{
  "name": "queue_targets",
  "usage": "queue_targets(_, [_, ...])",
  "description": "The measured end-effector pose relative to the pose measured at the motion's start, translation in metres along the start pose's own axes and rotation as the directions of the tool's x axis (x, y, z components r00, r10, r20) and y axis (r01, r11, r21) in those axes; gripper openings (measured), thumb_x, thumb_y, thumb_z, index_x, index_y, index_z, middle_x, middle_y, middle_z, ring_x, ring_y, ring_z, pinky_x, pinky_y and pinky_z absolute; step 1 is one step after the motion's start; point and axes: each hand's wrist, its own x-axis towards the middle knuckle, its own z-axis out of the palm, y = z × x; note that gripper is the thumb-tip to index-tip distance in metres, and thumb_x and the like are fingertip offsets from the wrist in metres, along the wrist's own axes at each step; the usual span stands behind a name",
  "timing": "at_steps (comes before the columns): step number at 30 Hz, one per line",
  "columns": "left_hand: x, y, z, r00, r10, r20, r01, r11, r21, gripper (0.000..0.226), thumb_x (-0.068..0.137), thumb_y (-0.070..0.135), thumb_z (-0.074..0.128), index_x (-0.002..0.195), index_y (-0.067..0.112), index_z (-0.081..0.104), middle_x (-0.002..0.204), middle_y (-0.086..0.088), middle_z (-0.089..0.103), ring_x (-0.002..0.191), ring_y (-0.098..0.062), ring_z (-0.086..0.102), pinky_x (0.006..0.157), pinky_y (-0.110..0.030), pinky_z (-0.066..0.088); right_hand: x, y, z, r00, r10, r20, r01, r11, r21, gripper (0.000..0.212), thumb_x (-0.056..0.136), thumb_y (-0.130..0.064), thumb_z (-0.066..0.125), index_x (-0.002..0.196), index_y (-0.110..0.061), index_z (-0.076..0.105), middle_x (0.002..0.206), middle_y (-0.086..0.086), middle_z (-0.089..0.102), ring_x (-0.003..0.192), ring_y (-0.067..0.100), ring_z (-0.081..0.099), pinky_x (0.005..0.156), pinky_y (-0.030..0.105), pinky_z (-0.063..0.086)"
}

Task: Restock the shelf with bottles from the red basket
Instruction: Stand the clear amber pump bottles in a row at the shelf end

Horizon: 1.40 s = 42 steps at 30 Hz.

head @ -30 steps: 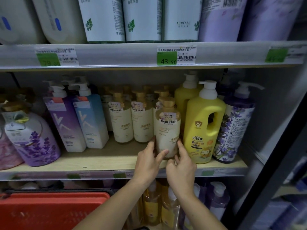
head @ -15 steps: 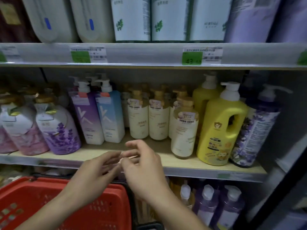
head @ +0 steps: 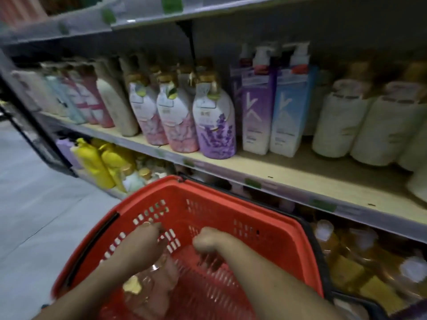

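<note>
Spanning the upper half from nine o'clock to three o'clock, the shelf [head: 288, 172] carries rows of bottles: a purple flowered bottle [head: 216, 125] near the centre, two pink bottles [head: 178, 121] just beside it at its nine o'clock, and a purple box-shaped pump bottle [head: 256, 112] with a blue one [head: 288, 112] at its three o'clock. Cream bottles [head: 342, 123] stand further toward three o'clock.

Below, at six o'clock, sits the red basket [head: 231, 197], its rim close under the shelf edge. Both forearms reach down into it from the bottom edge, angled toward twelve o'clock. The left hand [head: 147, 239] lies at the basket's nine o'clock side, fingers stretched forward and pointing down along the slotted wall; blur hides whether they touch anything, so its hold cannot be told. The right hand [head: 208, 239] is bent at the wrist with the fingers curled under and hidden; whether it holds something cannot be told.

A clear pinkish bottle [head: 150, 289] lies in the basket at seven o'clock, partly under the left forearm, blurred.
</note>
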Motion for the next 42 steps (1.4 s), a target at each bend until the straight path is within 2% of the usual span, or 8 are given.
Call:
queue_targets(5, [0.011, -0.033, 0.031, 0.985, -0.065, 0.159, 0.058, 0.997, 0.052, 0.033, 0.095, 0.048, 0.059, 0.119, 0.026, 0.06, 0.119, 0.0, 0.065, 0.106, -0.018, 0.064, 0.09, -0.033, 0.053, 0.066, 0.018, 0.04, 0.99, 0.088, 0.106, -0.104, 0.981, 0.162, 0.049, 0.102, -0.041, 0.042, 0.074, -0.004, 0.062, 0.072, 0.019, 0.061, 0.055, 0.027, 0.059, 0.058, 0.037, 0.051])
queue_targets(11, [0.024, -0.045, 0.055, 0.957, -0.129, 0.258, 0.138, 0.99, -0.015, 0.051, 0.091, 0.049, 0.064, 0.136, 0.027, 0.052, 0.129, 0.0, 0.059, 0.112, -0.019, 0.063, 0.094, -0.034, 0.055, 0.129, 0.017, 0.099, 0.966, 0.146, 0.212, -0.24, 0.812, 0.532, 0.037, 0.102, -0.058, 0.04, 0.104, -0.024, 0.051, 0.08, 0.009, 0.057, 0.062, 0.021, 0.056, 0.064, 0.033, 0.05])
queue_targets(17, [0.028, -0.051, 0.078, 0.963, -0.156, 0.221, 0.143, 0.987, 0.073, 0.061, 0.094, 0.024, 0.069, 0.147, 0.021, 0.038, 0.127, -0.003, 0.064, 0.112, -0.021, 0.067, 0.093, -0.034, 0.058, 0.164, 0.022, 0.135, 0.948, 0.213, 0.236, -0.316, 0.554, 0.771, 0.051, 0.101, -0.053, 0.045, 0.122, -0.01, 0.065, 0.114, 0.016, 0.072, 0.107, 0.035, 0.069, 0.097, 0.051, 0.056])
queue_targets(24, [0.015, -0.039, 0.065, 0.996, 0.018, 0.082, -0.036, 0.976, 0.217, 0.04, 0.098, 0.022, 0.059, 0.134, 0.025, 0.041, 0.11, 0.0, 0.06, 0.094, -0.02, 0.066, 0.069, -0.03, 0.05, 0.169, 0.019, 0.137, 0.962, 0.207, 0.176, -0.252, 0.431, 0.866, 0.051, 0.101, -0.049, 0.043, 0.113, -0.009, 0.073, 0.093, 0.014, 0.078, 0.088, 0.032, 0.073, 0.072, 0.041, 0.062])
queue_targets(28, [0.002, -0.035, 0.035, 0.995, 0.098, 0.02, -0.1, 0.98, 0.175, 0.031, 0.101, 0.028, 0.056, 0.127, 0.03, 0.041, 0.1, 0.006, 0.057, 0.085, -0.012, 0.062, 0.072, -0.031, 0.059, 0.159, 0.022, 0.115, 0.97, 0.17, 0.175, -0.233, 0.438, 0.868, 0.05, 0.099, -0.048, 0.044, 0.102, -0.011, 0.076, 0.073, 0.01, 0.077, 0.076, 0.029, 0.071, 0.064, 0.035, 0.059])
queue_targets(33, [-0.014, -0.022, -0.036, 0.964, 0.253, 0.086, -0.263, 0.954, 0.144, 0.029, 0.106, 0.04, 0.048, 0.132, 0.038, 0.035, 0.116, 0.009, 0.056, 0.095, -0.008, 0.062, 0.079, -0.027, 0.057, 0.12, 0.02, 0.072, 0.95, -0.011, 0.312, -0.266, 0.497, 0.826, 0.039, 0.092, -0.038, 0.053, 0.095, -0.008, 0.079, 0.096, 0.014, 0.077, 0.085, 0.03, 0.074, 0.085, 0.043, 0.057])
queue_targets(37, [-0.032, 0.007, -0.102, 0.929, 0.358, 0.092, -0.369, 0.917, 0.15, 0.026, 0.104, 0.05, 0.045, 0.128, 0.044, 0.038, 0.104, 0.019, 0.045, 0.087, -0.004, 0.052, 0.073, -0.019, 0.043, 0.072, 0.012, 0.03, 0.914, -0.114, 0.39, -0.224, 0.659, 0.718, 0.049, 0.09, -0.04, 0.064, 0.122, -0.003, 0.073, 0.123, 0.02, 0.072, 0.115, 0.037, 0.069, 0.098, 0.056, 0.054])
queue_targets(42, [-0.056, 0.041, -0.17, 0.915, 0.402, -0.033, -0.395, 0.909, 0.132, 0.022, 0.1, 0.057, 0.046, 0.12, 0.057, 0.036, 0.101, 0.021, 0.055, 0.089, 0.003, 0.052, 0.07, -0.018, 0.038, 0.002, -0.006, -0.016, 0.972, -0.154, 0.18, -0.019, 0.706, 0.708, 0.045, 0.095, -0.037, 0.058, 0.127, -0.008, 0.07, 0.121, 0.021, 0.072, 0.113, 0.043, 0.069, 0.096, 0.064, 0.053])
